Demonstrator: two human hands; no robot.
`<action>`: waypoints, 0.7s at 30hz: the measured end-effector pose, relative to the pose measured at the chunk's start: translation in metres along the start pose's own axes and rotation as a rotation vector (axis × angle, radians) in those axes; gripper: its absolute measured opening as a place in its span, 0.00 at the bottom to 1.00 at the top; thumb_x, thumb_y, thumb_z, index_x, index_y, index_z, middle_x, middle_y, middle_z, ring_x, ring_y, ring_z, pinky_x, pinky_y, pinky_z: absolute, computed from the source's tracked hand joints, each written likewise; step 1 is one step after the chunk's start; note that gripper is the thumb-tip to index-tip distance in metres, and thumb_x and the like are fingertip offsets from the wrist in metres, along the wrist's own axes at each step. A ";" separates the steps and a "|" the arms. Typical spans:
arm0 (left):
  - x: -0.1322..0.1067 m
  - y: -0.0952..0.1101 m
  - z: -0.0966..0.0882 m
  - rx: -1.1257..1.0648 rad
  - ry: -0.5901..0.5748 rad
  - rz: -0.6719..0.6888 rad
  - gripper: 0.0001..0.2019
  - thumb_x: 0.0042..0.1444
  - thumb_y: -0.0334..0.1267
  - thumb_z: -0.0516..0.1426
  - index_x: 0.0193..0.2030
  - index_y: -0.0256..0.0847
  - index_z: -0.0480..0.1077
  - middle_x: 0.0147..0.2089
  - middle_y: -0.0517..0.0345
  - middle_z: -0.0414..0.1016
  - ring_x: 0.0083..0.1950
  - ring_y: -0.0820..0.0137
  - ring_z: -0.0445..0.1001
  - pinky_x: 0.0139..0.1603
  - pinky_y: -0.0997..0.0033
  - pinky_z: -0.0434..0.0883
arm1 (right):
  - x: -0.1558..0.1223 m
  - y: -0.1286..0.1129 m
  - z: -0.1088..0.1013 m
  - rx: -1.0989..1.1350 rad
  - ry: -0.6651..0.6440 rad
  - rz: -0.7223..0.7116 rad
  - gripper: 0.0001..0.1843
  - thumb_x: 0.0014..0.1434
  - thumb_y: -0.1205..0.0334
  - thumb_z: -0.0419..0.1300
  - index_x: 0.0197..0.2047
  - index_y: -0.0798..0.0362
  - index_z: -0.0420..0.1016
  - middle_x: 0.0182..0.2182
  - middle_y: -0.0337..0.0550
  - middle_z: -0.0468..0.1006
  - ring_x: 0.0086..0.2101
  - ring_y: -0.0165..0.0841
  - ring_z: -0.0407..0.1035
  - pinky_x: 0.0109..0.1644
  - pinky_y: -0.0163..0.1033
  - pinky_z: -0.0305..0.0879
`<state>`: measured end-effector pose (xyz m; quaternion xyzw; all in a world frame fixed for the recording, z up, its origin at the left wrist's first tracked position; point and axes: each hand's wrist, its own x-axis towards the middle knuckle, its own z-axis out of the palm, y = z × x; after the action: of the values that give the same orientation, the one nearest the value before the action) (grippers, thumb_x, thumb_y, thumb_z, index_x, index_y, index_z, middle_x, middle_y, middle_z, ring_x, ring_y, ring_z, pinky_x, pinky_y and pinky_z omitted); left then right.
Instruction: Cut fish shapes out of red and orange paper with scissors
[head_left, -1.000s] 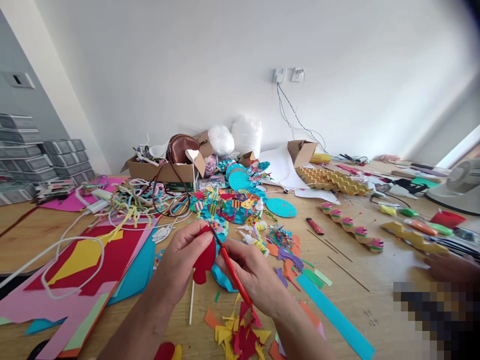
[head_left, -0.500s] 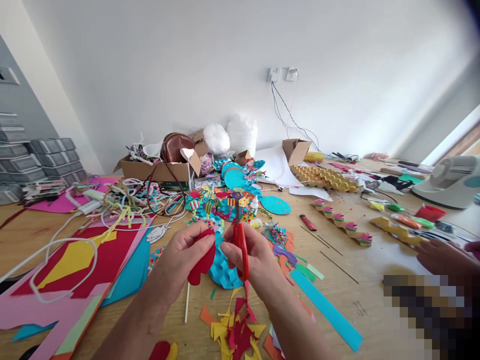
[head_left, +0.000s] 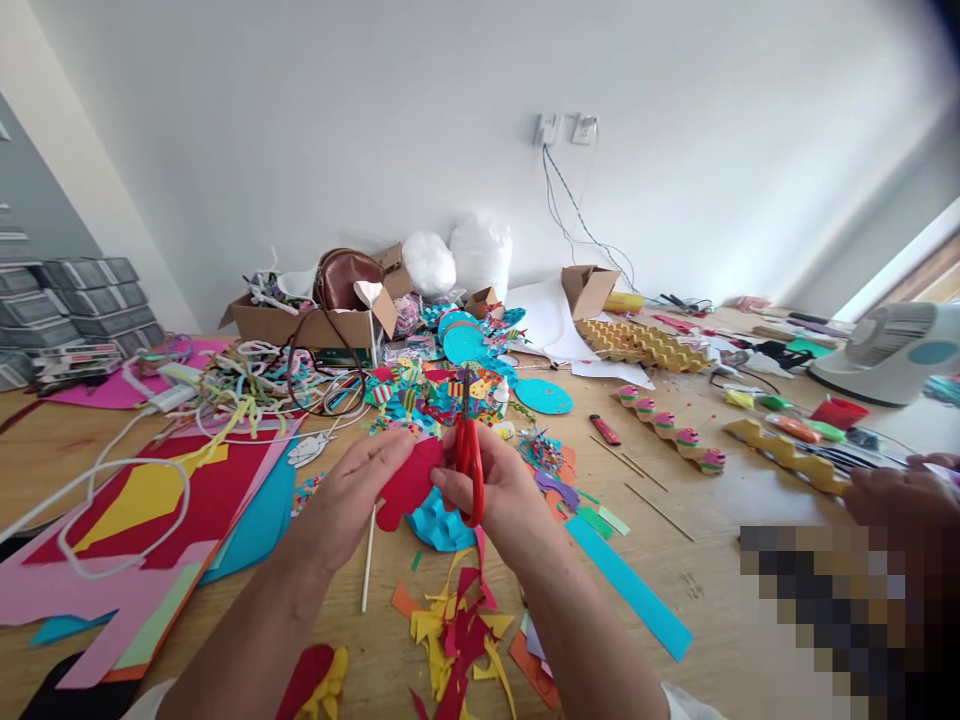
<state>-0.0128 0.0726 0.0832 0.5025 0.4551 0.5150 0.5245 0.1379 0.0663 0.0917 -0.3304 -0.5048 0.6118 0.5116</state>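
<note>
My left hand (head_left: 364, 490) is closed on a red paper cutout (head_left: 411, 482) with a rounded, notched edge. Red-handled scissors (head_left: 470, 470) sit in my right hand (head_left: 506, 480), blades pointing away from me. My right thumb and fingertips also meet the cutout's right edge. Below the hands lies a bumpy blue egg-carton piece (head_left: 441, 528), with a white stick (head_left: 367, 565) to its left. Red and yellow paper scraps (head_left: 457, 640) are heaped between my forearms. Another red and yellow cutout (head_left: 311, 675) lies by my left forearm.
Coloured paper sheets (head_left: 142, 510) and a white cable (head_left: 71, 570) lie at left. Blue fish-like decorations and a cardboard box (head_left: 300, 325) stand at the back. A blue strip (head_left: 634, 590), thin sticks and egg-carton strips lie right, near another person's hand (head_left: 889, 490).
My hands have come together, and my right fingers now touch the cutout. The cutout has turned and shows more of its face. The whole view has shifted slightly.
</note>
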 end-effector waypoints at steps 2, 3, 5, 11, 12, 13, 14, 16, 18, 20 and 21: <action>-0.001 0.001 -0.001 -0.059 -0.002 -0.006 0.16 0.53 0.52 0.56 0.27 0.42 0.73 0.23 0.62 0.69 0.23 0.72 0.63 0.24 0.74 0.61 | 0.001 0.000 -0.002 0.004 0.009 0.000 0.16 0.42 0.60 0.68 0.30 0.51 0.64 0.22 0.30 0.65 0.19 0.24 0.58 0.21 0.30 0.53; -0.002 0.002 -0.002 -0.085 -0.032 0.001 0.18 0.54 0.53 0.55 0.27 0.41 0.73 0.22 0.62 0.69 0.23 0.72 0.63 0.25 0.74 0.62 | 0.001 0.000 -0.002 0.001 0.011 -0.002 0.16 0.42 0.60 0.67 0.30 0.51 0.64 0.21 0.29 0.65 0.19 0.24 0.58 0.21 0.30 0.53; -0.004 0.005 -0.004 -0.114 -0.082 0.030 0.21 0.55 0.55 0.53 0.26 0.41 0.73 0.23 0.61 0.69 0.24 0.72 0.63 0.27 0.73 0.64 | 0.001 0.000 -0.002 -0.020 0.009 -0.003 0.15 0.42 0.61 0.67 0.30 0.51 0.64 0.21 0.29 0.65 0.19 0.24 0.57 0.20 0.30 0.53; -0.013 0.006 -0.007 0.071 -0.064 0.110 0.13 0.54 0.47 0.56 0.28 0.42 0.73 0.27 0.59 0.71 0.30 0.68 0.67 0.32 0.71 0.65 | 0.001 0.002 0.001 -0.105 0.011 -0.068 0.13 0.43 0.64 0.66 0.30 0.51 0.65 0.23 0.30 0.65 0.21 0.25 0.58 0.22 0.31 0.54; -0.014 0.006 -0.007 0.118 -0.061 0.112 0.10 0.52 0.45 0.58 0.27 0.42 0.73 0.26 0.60 0.70 0.29 0.69 0.66 0.30 0.72 0.63 | 0.001 0.002 0.001 -0.117 0.009 -0.079 0.13 0.44 0.64 0.66 0.30 0.52 0.65 0.23 0.30 0.65 0.22 0.25 0.58 0.23 0.31 0.54; -0.014 0.006 -0.006 0.154 -0.067 0.112 0.08 0.51 0.43 0.59 0.26 0.42 0.72 0.24 0.61 0.69 0.27 0.70 0.64 0.28 0.73 0.62 | 0.001 0.003 0.000 -0.127 0.005 -0.085 0.12 0.44 0.64 0.66 0.30 0.52 0.65 0.23 0.30 0.66 0.22 0.26 0.59 0.23 0.31 0.55; -0.015 0.007 -0.006 0.179 -0.079 0.110 0.08 0.50 0.41 0.59 0.25 0.42 0.71 0.23 0.63 0.68 0.25 0.72 0.63 0.26 0.74 0.60 | 0.001 0.002 0.000 -0.134 0.004 -0.089 0.13 0.44 0.64 0.66 0.31 0.52 0.65 0.23 0.31 0.66 0.23 0.26 0.59 0.23 0.31 0.55; -0.015 0.008 -0.006 0.215 -0.098 0.091 0.08 0.50 0.41 0.58 0.24 0.41 0.69 0.21 0.64 0.66 0.23 0.73 0.61 0.24 0.75 0.58 | 0.001 0.001 -0.002 -0.146 0.010 -0.089 0.14 0.43 0.64 0.67 0.31 0.52 0.66 0.24 0.32 0.68 0.23 0.26 0.60 0.23 0.31 0.57; -0.015 0.008 -0.009 0.256 -0.084 0.074 0.09 0.51 0.42 0.57 0.24 0.41 0.68 0.21 0.65 0.65 0.22 0.74 0.60 0.24 0.76 0.57 | 0.000 -0.002 -0.004 -0.157 0.026 -0.091 0.15 0.42 0.63 0.67 0.31 0.52 0.65 0.24 0.32 0.68 0.22 0.26 0.61 0.23 0.31 0.58; -0.017 0.008 -0.015 0.310 -0.073 0.046 0.09 0.50 0.43 0.56 0.25 0.41 0.66 0.21 0.66 0.65 0.22 0.75 0.59 0.23 0.77 0.57 | -0.002 -0.007 -0.006 -0.177 0.043 -0.103 0.14 0.44 0.61 0.67 0.31 0.52 0.66 0.23 0.32 0.68 0.21 0.26 0.61 0.22 0.31 0.59; -0.018 0.008 -0.018 0.331 -0.071 0.036 0.10 0.50 0.44 0.56 0.25 0.41 0.66 0.22 0.66 0.65 0.22 0.75 0.59 0.24 0.77 0.57 | -0.004 -0.009 -0.007 -0.192 0.050 -0.113 0.13 0.45 0.60 0.66 0.31 0.52 0.66 0.23 0.32 0.69 0.21 0.26 0.61 0.22 0.31 0.59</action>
<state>-0.0322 0.0558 0.0888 0.6080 0.5057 0.4243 0.4411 0.1477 0.0638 0.0980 -0.3642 -0.5659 0.5225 0.5236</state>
